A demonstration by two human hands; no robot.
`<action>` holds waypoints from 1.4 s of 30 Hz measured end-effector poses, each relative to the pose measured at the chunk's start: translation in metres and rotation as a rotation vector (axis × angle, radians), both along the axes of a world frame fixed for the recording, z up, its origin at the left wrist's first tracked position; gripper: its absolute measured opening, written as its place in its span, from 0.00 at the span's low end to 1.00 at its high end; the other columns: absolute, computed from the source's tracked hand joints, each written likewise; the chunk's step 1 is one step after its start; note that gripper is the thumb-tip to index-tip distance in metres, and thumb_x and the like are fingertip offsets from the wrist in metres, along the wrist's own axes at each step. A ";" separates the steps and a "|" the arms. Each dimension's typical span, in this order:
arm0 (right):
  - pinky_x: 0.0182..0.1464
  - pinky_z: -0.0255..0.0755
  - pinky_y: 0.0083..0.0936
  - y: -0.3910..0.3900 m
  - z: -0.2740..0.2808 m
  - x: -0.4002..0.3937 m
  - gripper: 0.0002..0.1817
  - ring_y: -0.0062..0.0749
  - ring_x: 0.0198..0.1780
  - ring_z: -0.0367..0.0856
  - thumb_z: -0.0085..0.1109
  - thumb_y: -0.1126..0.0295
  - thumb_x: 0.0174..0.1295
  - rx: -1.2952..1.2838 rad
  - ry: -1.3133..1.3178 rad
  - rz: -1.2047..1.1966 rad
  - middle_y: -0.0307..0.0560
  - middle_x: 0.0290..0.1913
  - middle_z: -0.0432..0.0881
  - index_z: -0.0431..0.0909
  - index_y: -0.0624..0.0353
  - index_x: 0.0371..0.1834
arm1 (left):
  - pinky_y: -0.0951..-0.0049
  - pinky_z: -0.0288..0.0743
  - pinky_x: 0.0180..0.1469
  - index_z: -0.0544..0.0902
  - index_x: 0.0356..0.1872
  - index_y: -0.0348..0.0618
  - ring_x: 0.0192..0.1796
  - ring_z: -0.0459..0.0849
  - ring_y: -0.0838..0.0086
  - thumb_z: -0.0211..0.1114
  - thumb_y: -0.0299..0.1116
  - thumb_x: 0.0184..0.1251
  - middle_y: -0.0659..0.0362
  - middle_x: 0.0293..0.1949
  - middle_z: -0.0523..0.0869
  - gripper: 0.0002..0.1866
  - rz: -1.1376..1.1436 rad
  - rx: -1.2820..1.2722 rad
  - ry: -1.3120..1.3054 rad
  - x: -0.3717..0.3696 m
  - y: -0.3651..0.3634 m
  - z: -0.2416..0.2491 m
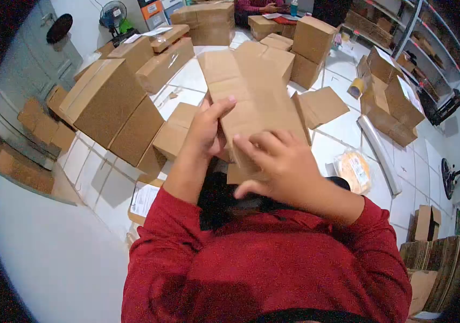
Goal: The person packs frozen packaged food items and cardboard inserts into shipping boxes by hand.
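Observation:
A long piece of brown cardboard (257, 97), creased across and taped in part, is held up in front of me. My left hand (212, 125) grips its left edge, with the thumb lying on the face. Over its lower part is my right hand (281, 164), fingers curled and spread from the thumb; the fingertips are at the lower face. Behind the cardboard's lower end, a small bit of brown card (241, 175) shows above my lap. The fingers of my left hand behind the cardboard are mostly hidden.
Large closed boxes (114, 110) stand at the left, more boxes (311, 48) ahead. An open box (389, 99), a tape roll (355, 88), a plastic-wrapped roll (379, 156) and a round wrapped pack (353, 169) lie right. A person (262, 6) sits at the far back.

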State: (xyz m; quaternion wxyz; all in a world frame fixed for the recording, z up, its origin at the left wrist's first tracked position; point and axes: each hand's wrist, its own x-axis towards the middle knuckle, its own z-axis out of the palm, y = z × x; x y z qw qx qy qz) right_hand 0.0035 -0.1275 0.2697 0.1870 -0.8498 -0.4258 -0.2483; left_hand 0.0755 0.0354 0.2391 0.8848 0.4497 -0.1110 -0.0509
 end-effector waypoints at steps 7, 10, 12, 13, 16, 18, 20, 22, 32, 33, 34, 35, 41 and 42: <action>0.50 0.63 0.33 -0.116 -0.037 0.132 0.28 0.36 0.50 0.68 0.54 0.55 0.51 0.703 0.720 -0.242 0.49 0.48 0.70 0.62 0.58 0.52 | 0.67 0.75 0.41 0.72 0.41 0.31 0.38 0.80 0.66 0.54 0.34 0.54 0.50 0.37 0.79 0.17 -0.156 -0.207 0.140 0.028 0.051 -0.050; 0.52 0.62 0.34 -0.102 -0.076 0.135 0.29 0.31 0.56 0.61 0.46 0.52 0.56 1.068 1.421 0.124 0.47 0.55 0.64 0.57 0.56 0.58 | 0.67 0.75 0.40 0.71 0.42 0.32 0.38 0.79 0.67 0.53 0.35 0.55 0.50 0.37 0.78 0.17 -0.094 -0.119 0.167 0.038 0.041 -0.054; 0.56 0.58 0.31 -0.111 -0.086 0.144 0.39 0.31 0.58 0.61 0.49 0.48 0.53 0.983 1.282 0.038 0.44 0.61 0.57 0.46 0.53 0.63 | 0.67 0.75 0.39 0.71 0.43 0.32 0.38 0.79 0.67 0.53 0.35 0.55 0.50 0.37 0.78 0.18 -0.007 -0.010 0.187 0.044 0.033 -0.060; 0.56 0.59 0.31 -0.127 -0.102 0.159 0.38 0.31 0.57 0.61 0.54 0.54 0.52 1.028 1.260 0.024 0.45 0.60 0.58 0.48 0.54 0.63 | 0.67 0.74 0.39 0.68 0.46 0.33 0.38 0.78 0.67 0.53 0.33 0.54 0.50 0.38 0.77 0.19 0.026 0.147 0.284 0.052 0.030 -0.069; 0.57 0.58 0.30 -0.135 -0.091 0.170 0.43 0.33 0.56 0.63 0.63 0.70 0.42 0.752 1.055 -0.350 0.50 0.57 0.61 0.48 0.57 0.62 | 0.67 0.73 0.40 0.63 0.51 0.34 0.40 0.77 0.66 0.54 0.31 0.53 0.50 0.40 0.75 0.23 0.100 0.405 0.360 0.086 0.024 -0.136; 0.57 0.58 0.30 -0.126 -0.094 0.170 0.46 0.40 0.56 0.64 0.65 0.73 0.38 0.419 0.631 -0.601 0.55 0.56 0.63 0.47 0.59 0.62 | 0.64 0.69 0.46 0.57 0.54 0.35 0.43 0.76 0.60 0.56 0.30 0.52 0.46 0.43 0.74 0.28 0.182 0.727 0.279 0.098 0.014 -0.161; 0.55 0.60 0.31 -0.099 -0.094 0.170 0.48 0.47 0.54 0.66 0.65 0.72 0.37 0.299 0.513 -0.703 0.60 0.55 0.63 0.45 0.59 0.62 | 0.63 0.67 0.47 0.58 0.53 0.35 0.43 0.75 0.57 0.56 0.32 0.53 0.44 0.43 0.74 0.27 0.305 0.919 0.232 0.111 0.001 -0.196; 0.54 0.61 0.32 -0.083 -0.091 0.174 0.48 0.50 0.53 0.67 0.65 0.71 0.37 0.235 0.590 -0.766 0.63 0.55 0.62 0.44 0.58 0.63 | 0.61 0.66 0.47 0.57 0.53 0.34 0.46 0.73 0.50 0.54 0.39 0.56 0.39 0.43 0.73 0.28 0.355 1.107 0.244 0.115 -0.003 -0.208; 0.45 0.67 0.37 -0.095 -0.154 0.191 0.49 0.53 0.48 0.69 0.65 0.68 0.39 0.056 0.530 -1.011 0.65 0.53 0.60 0.42 0.48 0.64 | 0.59 0.65 0.50 0.56 0.56 0.33 0.52 0.68 0.53 0.54 0.41 0.56 0.42 0.54 0.64 0.31 0.346 1.721 0.045 0.092 -0.036 -0.202; 0.44 0.67 0.37 -0.095 -0.158 0.190 0.48 0.53 0.47 0.70 0.64 0.68 0.40 0.077 0.493 -1.001 0.65 0.52 0.60 0.43 0.48 0.64 | 0.59 0.59 0.55 0.55 0.58 0.34 0.56 0.62 0.54 0.54 0.41 0.55 0.43 0.57 0.58 0.32 0.407 1.903 -0.139 0.090 -0.042 -0.217; 0.44 0.67 0.37 -0.094 -0.161 0.188 0.48 0.53 0.47 0.70 0.64 0.68 0.40 0.071 0.500 -1.001 0.65 0.52 0.60 0.43 0.48 0.64 | 0.60 0.53 0.59 0.54 0.59 0.34 0.61 0.56 0.55 0.53 0.41 0.55 0.44 0.60 0.53 0.33 0.467 2.076 -0.332 0.089 -0.045 -0.231; 0.43 0.67 0.36 -0.088 -0.160 0.183 0.47 0.52 0.45 0.70 0.64 0.69 0.40 0.049 0.494 -1.009 0.64 0.51 0.61 0.44 0.48 0.64 | 0.60 0.53 0.59 0.54 0.59 0.34 0.61 0.56 0.55 0.53 0.41 0.55 0.44 0.60 0.53 0.33 0.461 2.076 -0.322 0.090 -0.047 -0.239; 0.47 0.63 0.37 -0.081 -0.188 0.184 0.34 0.52 0.46 0.66 0.52 0.69 0.49 -0.135 0.247 -0.993 0.63 0.48 0.63 0.51 0.53 0.62 | 0.59 0.33 0.64 0.52 0.59 0.33 0.66 0.39 0.55 0.49 0.40 0.58 0.44 0.63 0.43 0.31 0.128 1.855 -0.111 0.100 -0.038 -0.286; 0.50 0.61 0.38 -0.083 -0.194 0.183 0.31 0.53 0.49 0.64 0.48 0.68 0.52 -0.185 0.200 -0.995 0.64 0.49 0.62 0.53 0.54 0.61 | 0.58 0.32 0.64 0.53 0.59 0.33 0.66 0.38 0.54 0.48 0.40 0.58 0.44 0.63 0.42 0.31 0.122 1.894 -0.093 0.101 -0.040 -0.289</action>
